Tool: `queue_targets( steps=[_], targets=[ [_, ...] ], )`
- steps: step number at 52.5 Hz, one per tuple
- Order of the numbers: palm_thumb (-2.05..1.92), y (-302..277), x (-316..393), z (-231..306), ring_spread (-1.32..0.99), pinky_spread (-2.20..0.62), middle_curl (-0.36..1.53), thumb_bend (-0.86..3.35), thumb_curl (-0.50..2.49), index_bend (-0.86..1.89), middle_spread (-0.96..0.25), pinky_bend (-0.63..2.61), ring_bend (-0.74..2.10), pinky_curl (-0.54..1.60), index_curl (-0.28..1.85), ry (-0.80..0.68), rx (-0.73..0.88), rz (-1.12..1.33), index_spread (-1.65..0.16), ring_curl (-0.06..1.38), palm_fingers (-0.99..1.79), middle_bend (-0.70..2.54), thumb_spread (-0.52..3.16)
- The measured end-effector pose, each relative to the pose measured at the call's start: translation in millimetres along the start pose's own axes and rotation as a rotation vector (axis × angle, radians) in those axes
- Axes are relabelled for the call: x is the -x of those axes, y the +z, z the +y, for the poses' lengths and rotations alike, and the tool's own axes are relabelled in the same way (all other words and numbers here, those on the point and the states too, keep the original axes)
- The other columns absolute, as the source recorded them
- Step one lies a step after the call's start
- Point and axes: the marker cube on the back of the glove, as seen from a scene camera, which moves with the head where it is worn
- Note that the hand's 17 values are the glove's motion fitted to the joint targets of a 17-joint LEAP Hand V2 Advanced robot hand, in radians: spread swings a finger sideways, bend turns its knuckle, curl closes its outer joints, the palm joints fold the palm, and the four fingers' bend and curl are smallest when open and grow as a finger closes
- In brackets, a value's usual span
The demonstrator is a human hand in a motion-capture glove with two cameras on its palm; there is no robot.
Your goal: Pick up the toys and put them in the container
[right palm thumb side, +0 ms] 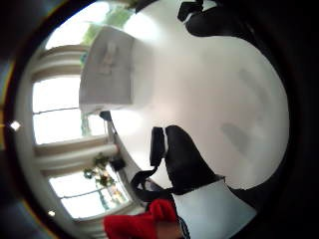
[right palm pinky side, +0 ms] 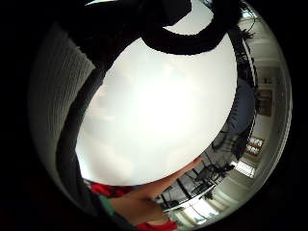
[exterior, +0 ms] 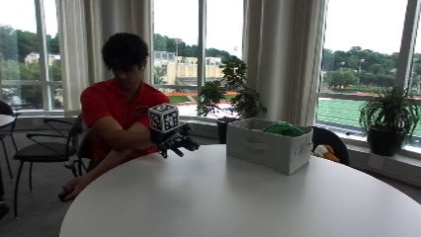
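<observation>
A round white table [exterior: 217,197] carried the things, and its top showed as a broad pale surface in both palm views. Directly on it stood a light grey fabric container [exterior: 270,146] with a handle slot in its near wall, set toward the window side. A green toy [exterior: 283,129] showed above the container's rim.

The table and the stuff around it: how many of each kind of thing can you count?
Storage container: 1
Green toy inside the container: 1
Orange and white toy behind the table: 1
Gloved right hand: 1
Potted plants: 2
Total: 6
</observation>
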Motion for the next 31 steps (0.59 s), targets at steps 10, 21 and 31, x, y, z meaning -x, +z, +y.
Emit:
queue_targets(
  steps=[10, 21, 31],
  targets=[
    [0.02, -2.5, 1.0, 2.7, -0.02, 0.11, 0.20, -0.02, 0.34, 0.36, -0.11, 0.71, 0.18, 0.34, 0.44, 0.000, -0.012, -0.003, -0.47, 0.25, -0.09, 0.14, 1.22],
    [0.03, -2.5, 0.5, 4.0, -0.02, 0.11, 0.20, -0.02, 0.34, 0.36, -0.11, 0.71, 0.18, 0.34, 0.44, -0.004, -0.005, -0.014, -0.47, 0.25, -0.09, 0.13, 1.22],
    [0.03, 0.3, 3.1, 8.2, -0.02, 0.11, 0.20, -0.02, 0.34, 0.36, -0.11, 0.71, 0.18, 0.34, 0.44, -0.004, 0.004, -0.018, -0.47, 0.24, -0.09, 0.14, 1.22]
  ],
)
